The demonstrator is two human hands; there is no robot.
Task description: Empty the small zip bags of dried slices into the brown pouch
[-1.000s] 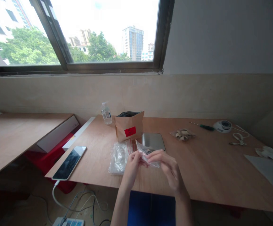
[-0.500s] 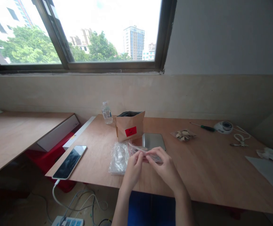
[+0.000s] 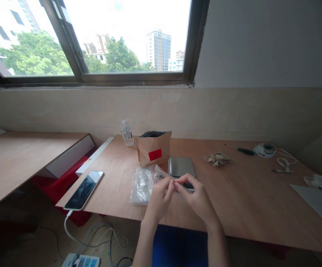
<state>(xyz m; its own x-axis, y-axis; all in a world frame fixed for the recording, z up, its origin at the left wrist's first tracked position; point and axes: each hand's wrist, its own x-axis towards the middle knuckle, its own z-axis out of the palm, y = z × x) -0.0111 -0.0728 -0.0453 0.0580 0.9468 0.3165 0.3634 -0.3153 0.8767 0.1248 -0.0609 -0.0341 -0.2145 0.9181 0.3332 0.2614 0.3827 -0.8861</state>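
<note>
My left hand (image 3: 163,193) and my right hand (image 3: 191,191) meet fingertip to fingertip over the near part of the table. Both pinch a clear zip bag (image 3: 160,172) with a red-edged top; the hands hide most of it. Just left of it lies a stack of clear plastic bags (image 3: 142,185). Behind my hands is a flat scale (image 3: 182,167) with a silver top, its dark front edge partly covered by my right hand. A brown paper pouch (image 3: 154,148) with a red label stands upright, its top open, beside the scale.
On the right lie a filled clear bag (image 3: 218,159), a green-handled screwdriver (image 3: 245,151), a white dome camera (image 3: 264,150) and its cable (image 3: 284,165). A plastic bottle (image 3: 127,133) stands at the back left. A charging phone (image 3: 84,190) lies near the left edge.
My fingertips have come closer together along the bag's edge. Less of the bag shows to the right, and the scale's dark front edge has come into sight.
</note>
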